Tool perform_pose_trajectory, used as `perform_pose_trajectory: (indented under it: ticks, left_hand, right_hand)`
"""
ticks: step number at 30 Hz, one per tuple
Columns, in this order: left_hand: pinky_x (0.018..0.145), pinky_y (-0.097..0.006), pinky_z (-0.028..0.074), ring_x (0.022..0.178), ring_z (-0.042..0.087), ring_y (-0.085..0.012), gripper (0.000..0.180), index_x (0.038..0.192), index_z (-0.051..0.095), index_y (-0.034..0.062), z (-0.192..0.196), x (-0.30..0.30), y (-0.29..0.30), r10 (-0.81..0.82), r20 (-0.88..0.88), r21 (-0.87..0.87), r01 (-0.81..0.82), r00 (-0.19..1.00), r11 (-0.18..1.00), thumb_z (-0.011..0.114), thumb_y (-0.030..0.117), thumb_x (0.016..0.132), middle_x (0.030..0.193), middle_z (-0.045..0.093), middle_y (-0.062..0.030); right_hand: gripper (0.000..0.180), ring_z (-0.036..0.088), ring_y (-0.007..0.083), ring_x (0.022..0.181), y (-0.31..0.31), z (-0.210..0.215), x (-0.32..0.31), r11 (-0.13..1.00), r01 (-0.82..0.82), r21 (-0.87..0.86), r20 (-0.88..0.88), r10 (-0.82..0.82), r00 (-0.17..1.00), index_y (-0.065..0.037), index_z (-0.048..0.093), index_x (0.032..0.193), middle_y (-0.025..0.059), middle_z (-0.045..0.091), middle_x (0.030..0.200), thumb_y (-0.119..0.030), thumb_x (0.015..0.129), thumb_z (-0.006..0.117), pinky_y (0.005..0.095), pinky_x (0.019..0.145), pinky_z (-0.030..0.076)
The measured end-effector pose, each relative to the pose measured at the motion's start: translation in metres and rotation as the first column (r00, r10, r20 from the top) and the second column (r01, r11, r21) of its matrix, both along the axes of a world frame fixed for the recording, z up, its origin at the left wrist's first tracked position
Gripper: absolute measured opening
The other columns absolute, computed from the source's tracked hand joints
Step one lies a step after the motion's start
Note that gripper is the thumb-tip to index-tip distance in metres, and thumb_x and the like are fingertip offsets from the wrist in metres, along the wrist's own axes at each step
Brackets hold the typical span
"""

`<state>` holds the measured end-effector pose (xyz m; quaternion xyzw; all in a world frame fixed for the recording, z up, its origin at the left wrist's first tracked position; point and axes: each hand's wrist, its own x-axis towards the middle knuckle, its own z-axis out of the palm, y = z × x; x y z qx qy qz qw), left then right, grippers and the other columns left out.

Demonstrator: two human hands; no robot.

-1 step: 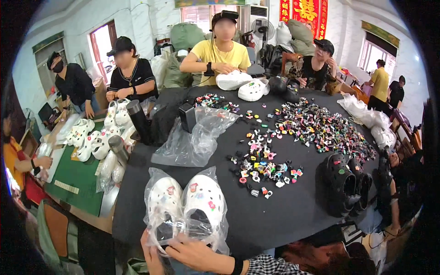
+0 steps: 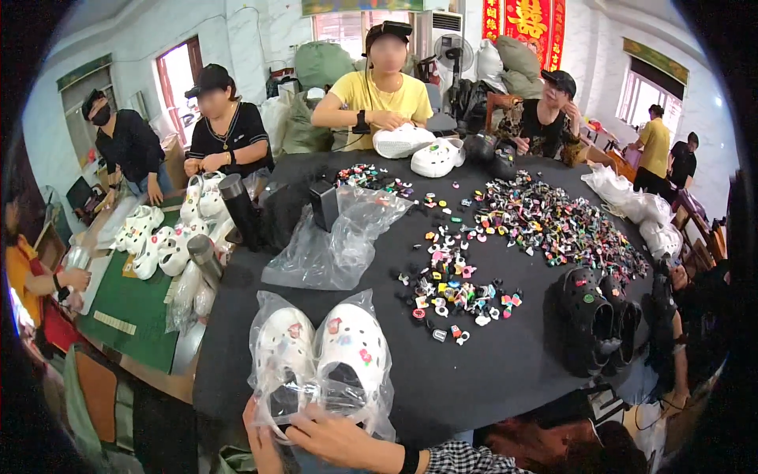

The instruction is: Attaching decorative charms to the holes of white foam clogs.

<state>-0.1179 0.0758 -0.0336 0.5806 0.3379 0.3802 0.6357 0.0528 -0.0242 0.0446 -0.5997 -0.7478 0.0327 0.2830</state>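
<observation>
- Two white perforated clogs, trimmed with coloured charms, are enclosed in a clear, crinkled plastic bag at the near edge of the black-covered table.
- Bag's near end, at the heels, is gripped by the bent fingers of the right hand.
- Bag's left side is touched by the left hand, partly hidden; its grasp cannot be told.
- Small multicoloured loose pieces are heaped beyond, rightward.
</observation>
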Motion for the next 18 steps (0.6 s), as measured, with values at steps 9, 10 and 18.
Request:
perform_pose_trajectory:
  ticks: [9, 10, 18]
  left_hand:
    - [0.094, -0.035, 0.047, 0.119, 0.053, -0.025, 0.043, 0.145, 0.035, 0.0024, -0.007, -0.002, 0.003, 0.059, -0.154, 0.173, -0.031, 0.986, 0.984, 0.034, 0.022, 0.107, 0.142, 0.046, -0.013]
    - [0.094, -0.035, 0.047, 0.119, 0.053, -0.0251, 0.044, 0.145, 0.035, 0.0023, -0.007, -0.002, 0.002, 0.063, -0.156, 0.19, -0.033, 0.986, 0.981, 0.034, 0.022, 0.107, 0.142, 0.046, -0.013]
    - [0.096, -0.036, 0.045, 0.12, 0.053, -0.0261, 0.045, 0.145, 0.035, 0.0013, -0.004, 0.002, 0.001, 0.087, -0.162, 0.317, -0.032, 0.983, 0.948, 0.033, 0.025, 0.107, 0.143, 0.045, -0.0136]
  right_hand:
    - [0.031, 0.056, 0.0265, 0.094, 0.001, -0.003, -0.002, 1.0, 0.022, 0.022, -0.006, -0.022, 1.0, -0.006, 0.056, 0.111, 0.0089, 0.058, 0.098, -0.019, 0.083, 0.06, 0.0385, 0.074, 0.051]
    - [0.03, 0.056, 0.0265, 0.094, 0.001, -0.002, -0.002, 1.0, 0.024, 0.006, -0.008, -0.024, 1.0, -0.006, 0.056, 0.11, 0.0088, 0.058, 0.097, -0.019, 0.083, 0.06, 0.0384, 0.074, 0.051]
    - [0.029, 0.056, 0.0282, 0.094, -0.004, 0.007, 0.003, 0.998, 0.045, 0.044, -0.008, -0.044, 0.999, -0.005, 0.056, 0.108, 0.0119, 0.055, 0.102, -0.017, 0.082, 0.06, 0.0381, 0.078, 0.05]
